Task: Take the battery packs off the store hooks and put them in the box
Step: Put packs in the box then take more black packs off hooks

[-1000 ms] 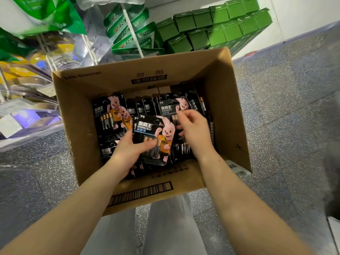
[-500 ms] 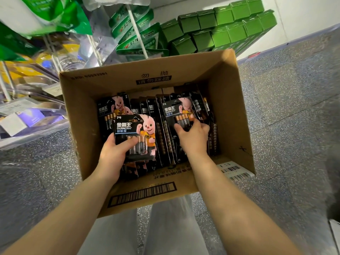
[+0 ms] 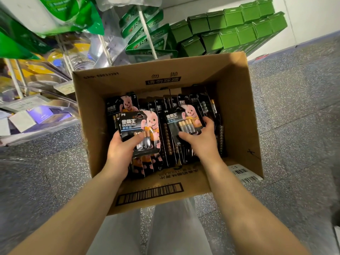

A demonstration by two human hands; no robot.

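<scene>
1. Since the earlier frames, both hands have gone deeper into the box (image 3: 237, 100): the left hand's pack has swung from the middle of the box to the left-hand stack, and the right hand, earlier pinching a pack's top edge, now lies across a pack's lower face.
2. Left hand (image 3: 121, 150): fingers curled under, thumb over the blister; it grips the left pack (image 3: 138, 131) by its lower left corner. That pack is upright to the viewer, its long axis running from the near wall toward the far wall, just above the fanned stack (image 3: 147, 166) beneath it.
3. Right hand (image 3: 202, 138): thumb on the lower left edge, fingers wrapped round the right edge of the right pack (image 3: 184, 120), which it holds tilted slightly anticlockwise over the rows of standing packs (image 3: 165, 107) filed on edge.
4. Governing relation: each pack lies forward of its hand, toward the far wall, long axis parallel to the filed rows. Judged from this, release calls only for a short lowering along that axis, with no turning of the card.
5. Nearness: the left hand is nearer the left stack and the right hand nearer the right-hand rows, so the arms need not cross.
6. Surroundings: the box stands on a speckled floor (image 3: 294, 126); green cartons (image 3: 233, 21) are stacked beyond it, and shelf goods (image 3: 36, 115) lie to the left. No store hooks can be identified with certainty.
</scene>
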